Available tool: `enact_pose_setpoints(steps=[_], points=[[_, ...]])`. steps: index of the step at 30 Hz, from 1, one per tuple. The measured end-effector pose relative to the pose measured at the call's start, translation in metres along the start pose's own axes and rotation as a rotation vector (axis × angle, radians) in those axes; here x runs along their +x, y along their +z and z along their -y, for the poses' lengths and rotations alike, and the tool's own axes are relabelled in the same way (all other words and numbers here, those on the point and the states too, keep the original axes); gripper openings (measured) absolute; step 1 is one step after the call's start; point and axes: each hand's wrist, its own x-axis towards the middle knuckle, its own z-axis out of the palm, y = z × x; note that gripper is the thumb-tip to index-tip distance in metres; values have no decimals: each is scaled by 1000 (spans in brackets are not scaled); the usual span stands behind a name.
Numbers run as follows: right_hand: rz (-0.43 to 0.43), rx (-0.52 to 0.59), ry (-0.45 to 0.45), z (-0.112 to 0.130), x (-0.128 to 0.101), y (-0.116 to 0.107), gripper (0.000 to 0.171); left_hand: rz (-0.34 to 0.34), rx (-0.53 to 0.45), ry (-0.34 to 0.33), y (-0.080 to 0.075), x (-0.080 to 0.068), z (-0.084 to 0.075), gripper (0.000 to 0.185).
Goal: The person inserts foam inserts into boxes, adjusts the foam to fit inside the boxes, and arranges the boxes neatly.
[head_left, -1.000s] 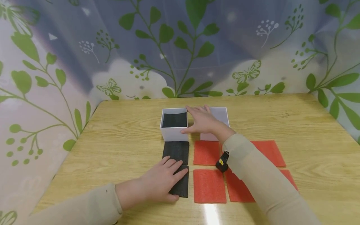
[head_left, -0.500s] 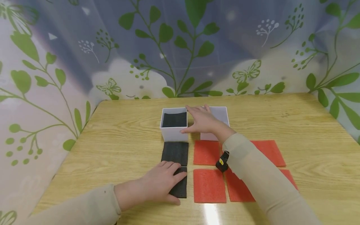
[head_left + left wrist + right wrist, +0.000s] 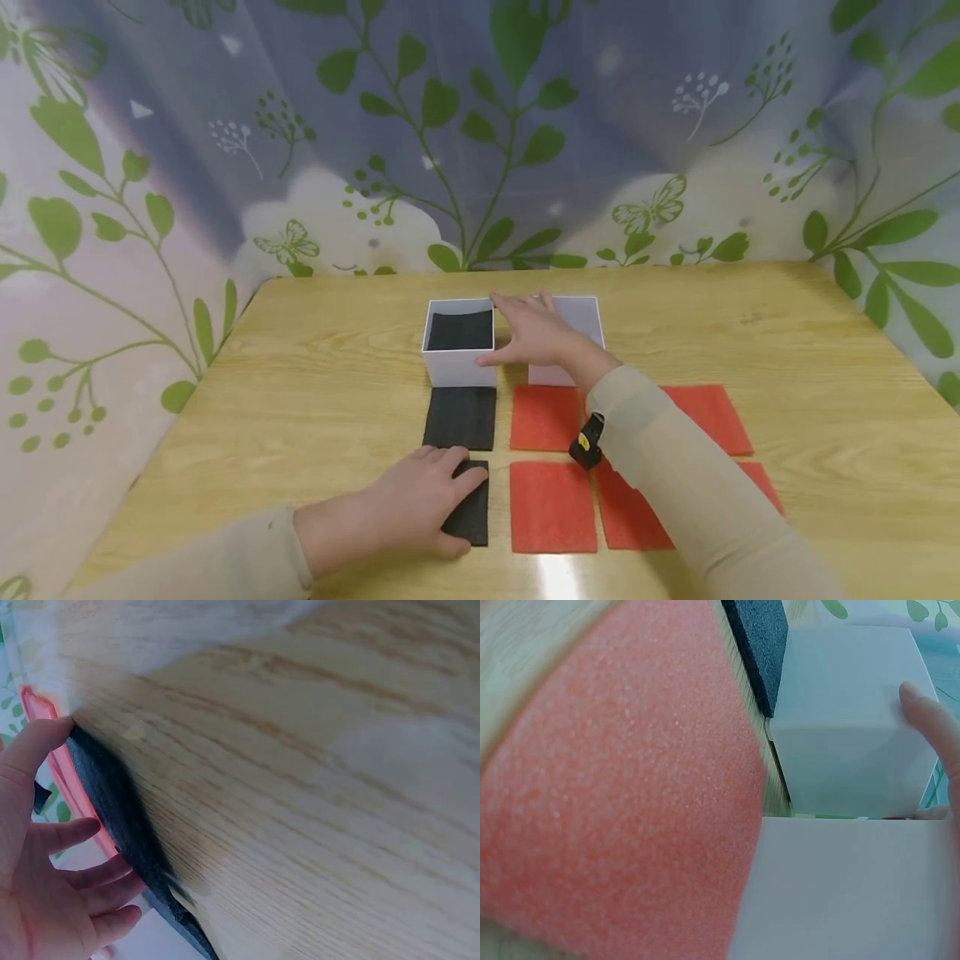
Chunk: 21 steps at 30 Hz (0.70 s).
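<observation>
Table (image 3: 322, 367): light wood-grain top, bearing all listed pieces.

Left hand (image 3: 411, 504), in a pale beige sleeve (image 3: 217, 550): laid across the nearer square sheet of grainy black foam-like material (image 3: 474, 512), fingers loosely bent, thumb at its near edge. No clench; contact only, as far as the views show.

Nearer square sheet of red foam-like material (image 3: 553, 507): flat, just right of that black sheet, a narrow strip of wood between.

Farther black sheet (image 3: 461, 417): flat, beyond the nearer one, its far edge at the foot of the left box.

Farther red sheet (image 3: 544, 418): flat, right of the farther black one.

Other red sheets (image 3: 708, 417): flat, farther right, partly behind the right forearm; count cannot be told.

Black wrist device with yellow mark (image 3: 587, 446): at the underside of the right cuff.

Right hand (image 3: 531, 333): between the two boxes, grasping the left one; thumb on its front face near the right edge, a finger at its far right rim.

Left white square box (image 3: 460, 369): upright, open-topped, black sheet inside (image 3: 460, 332) below the rim.

Right white box (image 3: 550, 375): upright, near the left one, partly covered by hand and wrist.

Curtain (image 3: 600, 150): blue-grey and white, printed with green leaves and butterflies, behind the table.
</observation>
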Motion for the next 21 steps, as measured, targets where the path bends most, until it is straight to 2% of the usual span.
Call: enact_pose_setpoints(steps=[5, 11, 16, 21], points=[[7, 1, -5, 1, 0, 6, 107, -28, 19, 10, 2, -3, -4, 72], [-11, -7, 4, -1, 1, 5, 107, -153, 134, 58, -1, -2, -7, 73], [-10, 0, 2, 0, 2, 3, 107, -186, 208, 9, -2, 0, -1, 73], [-9, -9, 10, 0, 3, 3, 108, -197, 198, -41, -3, 8, 15, 73]])
